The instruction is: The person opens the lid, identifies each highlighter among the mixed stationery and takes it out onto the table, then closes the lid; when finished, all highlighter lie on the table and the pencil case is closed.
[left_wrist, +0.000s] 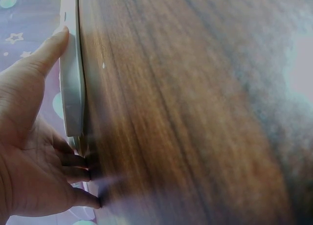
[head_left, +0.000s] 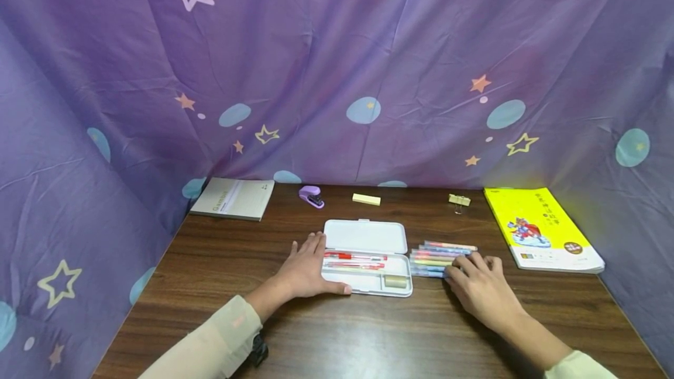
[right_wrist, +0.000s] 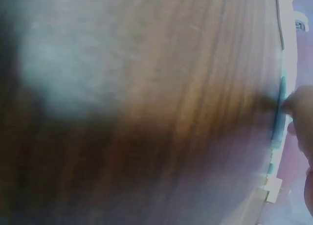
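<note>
The open white plastic pencil case [head_left: 367,256] is steadied mid-bench by the left hand [head_left: 305,271], fingers [left_wrist: 54,46] straight against its side. Beside it, a row of coloured pens [head_left: 439,259] is touched by the right hand [head_left: 481,288], fingers loosely bent.

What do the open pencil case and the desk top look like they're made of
The pencil case looks like hard plastic, matte off-white: smooth moulded lid, rounded corners, thin even rim. The desk top shows dark brown wood grain with a soft sheen; whether that is solid wood or a printed laminate cannot be told from here.
</note>
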Demonstrator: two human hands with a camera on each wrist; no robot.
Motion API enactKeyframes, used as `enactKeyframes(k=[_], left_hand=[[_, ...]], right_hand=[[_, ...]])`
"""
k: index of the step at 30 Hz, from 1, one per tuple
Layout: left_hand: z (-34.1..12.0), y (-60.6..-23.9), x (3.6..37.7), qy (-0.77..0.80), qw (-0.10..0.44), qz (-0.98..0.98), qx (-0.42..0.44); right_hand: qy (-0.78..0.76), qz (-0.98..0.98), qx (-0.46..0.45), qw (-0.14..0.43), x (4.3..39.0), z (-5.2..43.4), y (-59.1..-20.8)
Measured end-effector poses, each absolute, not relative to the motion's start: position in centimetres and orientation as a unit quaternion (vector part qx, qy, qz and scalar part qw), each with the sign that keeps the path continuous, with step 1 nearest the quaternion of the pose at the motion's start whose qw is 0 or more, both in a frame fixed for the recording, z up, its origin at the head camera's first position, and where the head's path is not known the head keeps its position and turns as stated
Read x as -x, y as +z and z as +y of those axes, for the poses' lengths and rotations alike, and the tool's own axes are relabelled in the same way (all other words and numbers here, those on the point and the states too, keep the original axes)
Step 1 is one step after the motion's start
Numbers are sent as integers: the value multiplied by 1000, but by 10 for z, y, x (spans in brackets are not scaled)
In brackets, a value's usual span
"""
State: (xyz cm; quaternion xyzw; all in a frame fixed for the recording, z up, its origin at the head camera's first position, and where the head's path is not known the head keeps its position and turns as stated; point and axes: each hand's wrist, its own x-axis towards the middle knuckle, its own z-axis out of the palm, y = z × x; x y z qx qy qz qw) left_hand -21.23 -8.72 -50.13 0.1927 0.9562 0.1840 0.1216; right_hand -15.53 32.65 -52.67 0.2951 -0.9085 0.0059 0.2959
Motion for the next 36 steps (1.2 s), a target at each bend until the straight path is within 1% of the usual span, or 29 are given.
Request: enactKeyframes(k=[4, 8, 11, 17, 21, 25, 29, 33, 36], left_hand=[[-88, -503, 212, 185, 114, 956, -196], [-88, -504, 212, 188, 107, 956, -199], [-89, -505, 212, 189, 111, 955, -198], [-91, -503, 213, 187, 112, 956, -197], [-91, -502, 214, 194, 114, 954, -200], [-89, -504, 214, 195, 118, 952, -203], [-89, -504, 214, 190, 115, 954, -202], [-90, -504, 216, 188, 111, 955, -201], [-90, -505, 216, 192, 112, 954, -201]], right_hand=[[19, -906, -301, 296, 163, 322, -521], [48, -913, -292, 282, 181, 309, -513], [81, -928, -270, 243, 199, 293, -509], [163, -947, -236, 143, 242, 252, -504], [180, -948, -234, 116, 261, 230, -506], [158, -954, -231, 111, 263, 220, -510], [122, -960, -225, 111, 253, 215, -507], [94, -956, -246, 127, 240, 211, -502], [84, -948, -268, 151, 229, 209, -501]])
